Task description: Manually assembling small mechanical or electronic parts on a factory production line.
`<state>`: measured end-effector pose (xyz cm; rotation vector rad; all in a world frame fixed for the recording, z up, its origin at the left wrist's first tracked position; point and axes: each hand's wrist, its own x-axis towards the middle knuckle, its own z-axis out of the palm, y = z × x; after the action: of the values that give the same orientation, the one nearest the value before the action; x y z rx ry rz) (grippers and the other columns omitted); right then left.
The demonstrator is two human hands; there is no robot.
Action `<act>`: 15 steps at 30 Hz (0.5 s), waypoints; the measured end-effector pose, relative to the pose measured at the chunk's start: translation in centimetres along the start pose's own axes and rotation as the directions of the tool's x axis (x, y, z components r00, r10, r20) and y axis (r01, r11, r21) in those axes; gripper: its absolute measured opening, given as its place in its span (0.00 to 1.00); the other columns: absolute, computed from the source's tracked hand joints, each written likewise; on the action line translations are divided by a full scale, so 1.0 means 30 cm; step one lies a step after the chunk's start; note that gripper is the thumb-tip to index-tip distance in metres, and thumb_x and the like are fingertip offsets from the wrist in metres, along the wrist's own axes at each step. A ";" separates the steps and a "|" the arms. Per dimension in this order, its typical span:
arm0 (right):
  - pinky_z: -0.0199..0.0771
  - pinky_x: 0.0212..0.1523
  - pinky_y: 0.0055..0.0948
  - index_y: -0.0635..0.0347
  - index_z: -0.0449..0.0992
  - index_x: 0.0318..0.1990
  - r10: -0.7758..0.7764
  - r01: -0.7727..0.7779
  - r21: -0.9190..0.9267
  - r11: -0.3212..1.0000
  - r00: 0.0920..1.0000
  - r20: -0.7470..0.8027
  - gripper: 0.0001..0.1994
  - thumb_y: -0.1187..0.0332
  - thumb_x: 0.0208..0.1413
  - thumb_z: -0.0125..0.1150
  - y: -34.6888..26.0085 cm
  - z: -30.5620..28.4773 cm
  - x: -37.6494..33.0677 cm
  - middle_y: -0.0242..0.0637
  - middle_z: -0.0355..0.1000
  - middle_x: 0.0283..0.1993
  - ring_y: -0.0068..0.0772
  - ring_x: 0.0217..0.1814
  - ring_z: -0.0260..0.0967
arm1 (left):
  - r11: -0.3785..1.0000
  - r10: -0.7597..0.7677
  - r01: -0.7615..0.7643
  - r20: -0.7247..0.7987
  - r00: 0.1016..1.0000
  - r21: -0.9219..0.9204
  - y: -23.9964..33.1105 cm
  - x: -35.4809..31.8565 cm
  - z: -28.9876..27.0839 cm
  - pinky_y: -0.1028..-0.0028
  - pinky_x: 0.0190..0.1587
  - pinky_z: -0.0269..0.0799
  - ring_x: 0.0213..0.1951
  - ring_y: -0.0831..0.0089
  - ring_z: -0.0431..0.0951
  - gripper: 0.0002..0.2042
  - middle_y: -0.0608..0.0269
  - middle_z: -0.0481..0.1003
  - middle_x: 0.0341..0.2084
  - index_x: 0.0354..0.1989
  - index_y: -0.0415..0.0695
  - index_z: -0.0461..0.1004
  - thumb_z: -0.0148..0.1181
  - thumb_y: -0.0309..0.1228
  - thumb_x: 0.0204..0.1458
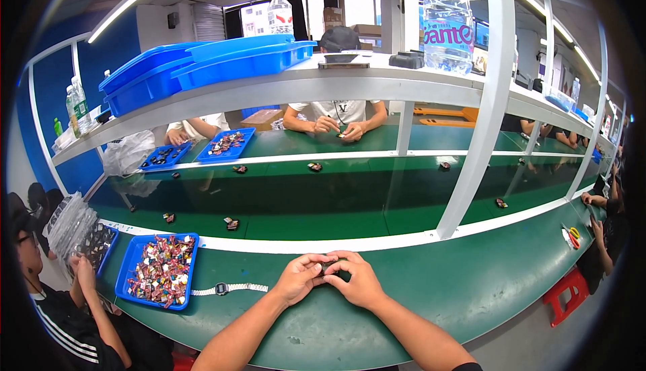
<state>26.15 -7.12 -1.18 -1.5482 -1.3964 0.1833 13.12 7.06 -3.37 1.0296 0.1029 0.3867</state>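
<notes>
Over the near green bench top, my left hand (299, 280) and my right hand (355, 279) meet, fingertips curled and pressed together. Between them they pinch a small dark part (327, 265); the fingers hide most of it, so its exact kind cannot be made out. To the left of my left hand lies a wristwatch (222, 289) with a pale link band stretched flat. Beyond it, a blue tray (121, 280) holds a heap of small wired parts (161, 270) in reddish, white and yellow colours.
Behind a white frame rail (336, 244), small wired assemblies (231, 223) lie scattered on a dark green belt. An overhead shelf (323, 88) carries blue trays and bottles. Co-workers sit left and opposite, handling parts. Yellow-and-red-handled scissors (573, 236) lie at far right, near a red stool (566, 295).
</notes>
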 end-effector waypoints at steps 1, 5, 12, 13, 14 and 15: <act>0.69 0.59 0.36 0.54 0.82 0.39 0.000 0.000 0.000 1.000 1.000 0.000 0.08 0.71 0.50 0.67 -0.002 0.001 -0.001 0.37 0.71 0.56 0.41 0.59 0.68 | 1.000 0.006 -0.006 -0.003 1.000 0.008 0.001 -0.001 0.004 0.64 0.55 0.75 0.52 0.66 0.75 0.11 0.53 0.72 0.52 0.51 0.37 0.71 0.52 0.27 0.63; 0.70 0.58 0.37 0.53 0.83 0.39 -0.045 0.041 -0.098 0.994 0.998 -0.037 0.09 0.70 0.49 0.69 -0.008 0.001 -0.001 0.36 0.73 0.54 0.42 0.58 0.68 | 1.000 0.003 -0.003 0.013 1.000 0.000 -0.001 0.003 -0.006 0.64 0.56 0.75 0.52 0.66 0.75 0.11 0.53 0.72 0.54 0.51 0.37 0.71 0.52 0.27 0.63; 0.70 0.58 0.37 0.52 0.84 0.38 -0.024 0.020 -0.039 0.999 0.993 -0.116 0.08 0.71 0.49 0.68 0.002 0.016 -0.007 0.36 0.74 0.53 0.42 0.57 0.69 | 1.000 -0.006 0.006 0.014 1.000 0.003 0.002 0.001 -0.009 0.64 0.55 0.75 0.52 0.66 0.75 0.11 0.53 0.72 0.54 0.51 0.37 0.71 0.52 0.27 0.63; 0.70 0.58 0.37 0.52 0.84 0.38 -0.024 0.020 -0.039 0.999 0.993 -0.117 0.08 0.71 0.49 0.68 0.004 0.017 -0.007 0.36 0.74 0.53 0.42 0.57 0.69 | 1.000 -0.003 0.003 0.013 1.000 0.001 0.003 0.001 -0.007 0.64 0.55 0.75 0.52 0.66 0.75 0.12 0.53 0.72 0.54 0.52 0.37 0.71 0.52 0.28 0.63; 0.70 0.57 0.37 0.52 0.84 0.37 -0.025 0.021 -0.043 0.999 0.994 -0.104 0.07 0.71 0.49 0.68 0.004 0.017 -0.007 0.36 0.74 0.53 0.42 0.57 0.69 | 1.000 -0.004 0.004 0.014 1.000 0.002 0.003 0.001 -0.009 0.64 0.55 0.75 0.52 0.66 0.75 0.12 0.53 0.72 0.54 0.52 0.37 0.71 0.52 0.28 0.63; 0.70 0.57 0.37 0.52 0.84 0.37 -0.026 0.022 -0.048 0.999 0.996 -0.091 0.07 0.71 0.49 0.68 0.005 0.017 -0.007 0.37 0.74 0.52 0.42 0.56 0.70 | 1.000 0.000 0.000 0.014 1.000 0.001 0.000 0.002 -0.013 0.64 0.55 0.75 0.52 0.66 0.75 0.11 0.53 0.72 0.54 0.51 0.37 0.71 0.52 0.28 0.63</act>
<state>25.83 -6.97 -1.64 -1.5586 -1.3552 0.0648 13.07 7.39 -3.56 1.0334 0.0904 0.3788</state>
